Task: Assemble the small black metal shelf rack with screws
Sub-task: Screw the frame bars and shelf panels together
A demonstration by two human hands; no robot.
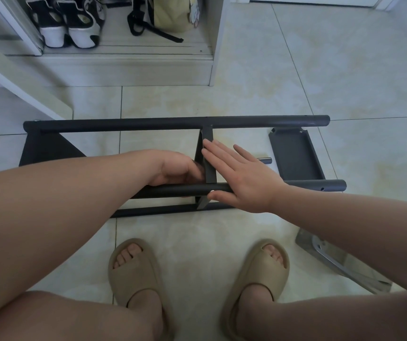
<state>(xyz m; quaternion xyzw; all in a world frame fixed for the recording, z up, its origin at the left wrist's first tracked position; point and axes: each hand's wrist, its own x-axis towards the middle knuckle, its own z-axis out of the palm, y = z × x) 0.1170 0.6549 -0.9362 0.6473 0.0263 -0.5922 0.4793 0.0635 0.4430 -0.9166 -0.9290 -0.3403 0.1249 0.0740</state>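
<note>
Nearest, two bare knees frame a pair of beige slippers planted on the pale tiled floor. To the right of them a clear plastic bag lies flat on the tiles with a bent, shiny metal piece inside it. Just beyond the toes the black rack lies on its side on the floor, partly put together. Its near tube and far tube run across the view, joined by a middle shelf standing on edge and by a dark end shelf on the left. The right hand lies flat with straight fingers along the middle shelf. Its thumb rests on the near tube just beside a silver screw, and it grips nothing. The left hand reaches over the near tube with its fingers curled against the left face of the middle shelf. Their tips are hidden, so whether they hold anything cannot be told. Right of the hands a loose shelf tray rests on the tiles between the two tubes, with a short silver rod poking out at its left edge. Farther back a white cupboard stands open. It holds black-and-white sneakers on the left and a yellow bag with black straps on the right. A white board slants across the left, its lower end meeting the rack's far corner.
</note>
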